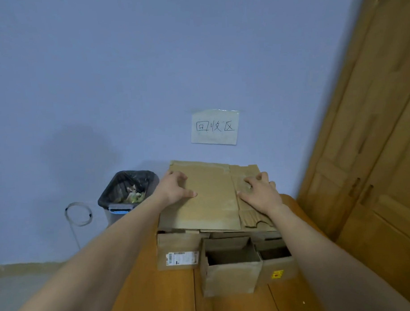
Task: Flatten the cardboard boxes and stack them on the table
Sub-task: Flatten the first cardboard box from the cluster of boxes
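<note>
Flattened cardboard stack (201, 197) lies at the far end of the tabletop (157, 292), against the wall. Two upright open boxes (231, 266) stand at its near edge. Left hand (175, 187) and right hand (261, 193) press on the top sheet, fingers bent, gripping nothing. Trash bin (128, 193) sits left, on the floor.

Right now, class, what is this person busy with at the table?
A person is pressing a flattened cardboard sheet onto a stack of cardboard on the wooden table. The left hand rests on the sheet's left side and the right hand on a torn piece beside it. Nearer the camera, an open box stands unflattened. A lined bin sits on the floor to the left.
</note>
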A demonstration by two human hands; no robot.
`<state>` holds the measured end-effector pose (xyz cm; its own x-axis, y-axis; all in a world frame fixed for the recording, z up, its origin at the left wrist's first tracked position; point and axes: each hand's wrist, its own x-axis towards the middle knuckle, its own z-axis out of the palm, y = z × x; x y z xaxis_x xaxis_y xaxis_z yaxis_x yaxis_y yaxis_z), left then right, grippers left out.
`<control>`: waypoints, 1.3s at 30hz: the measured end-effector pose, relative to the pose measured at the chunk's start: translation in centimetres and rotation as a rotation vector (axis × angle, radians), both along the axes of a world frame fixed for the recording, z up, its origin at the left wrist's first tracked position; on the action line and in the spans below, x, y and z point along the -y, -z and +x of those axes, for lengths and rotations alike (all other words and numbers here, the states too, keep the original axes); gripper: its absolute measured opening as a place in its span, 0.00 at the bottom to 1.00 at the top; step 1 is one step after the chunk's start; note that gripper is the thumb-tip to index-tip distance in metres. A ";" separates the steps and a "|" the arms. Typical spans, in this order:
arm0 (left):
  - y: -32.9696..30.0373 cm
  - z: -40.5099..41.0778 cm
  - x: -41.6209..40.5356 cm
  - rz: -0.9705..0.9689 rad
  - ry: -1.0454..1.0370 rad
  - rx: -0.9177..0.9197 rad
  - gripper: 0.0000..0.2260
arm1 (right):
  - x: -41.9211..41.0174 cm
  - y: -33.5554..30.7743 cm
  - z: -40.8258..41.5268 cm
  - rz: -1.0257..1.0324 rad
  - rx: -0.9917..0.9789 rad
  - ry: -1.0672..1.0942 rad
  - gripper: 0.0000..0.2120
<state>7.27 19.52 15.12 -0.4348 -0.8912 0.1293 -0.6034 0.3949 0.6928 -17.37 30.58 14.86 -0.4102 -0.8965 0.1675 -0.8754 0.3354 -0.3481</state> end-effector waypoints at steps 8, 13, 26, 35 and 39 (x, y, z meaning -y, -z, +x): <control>-1.4 -7.1 4.0 -0.065 0.034 0.031 0.31 | 3.2 -2.1 -6.6 -0.030 -0.027 0.047 0.29; -1.8 -12.2 5.8 -0.125 0.003 0.078 0.29 | 6.0 -2.8 -11.7 -0.049 -0.015 0.048 0.29; -2.9 -25.5 12.0 -0.066 -0.079 0.245 0.36 | 16.9 -2.3 -26.1 0.028 0.041 -0.082 0.29; 1.0 -28.3 21.5 -0.004 -0.150 0.340 0.39 | 27.9 3.0 -29.3 0.090 0.099 -0.154 0.28; 5.3 -28.6 26.2 0.062 -0.139 0.382 0.39 | 32.2 7.2 -29.7 0.163 0.129 -0.158 0.28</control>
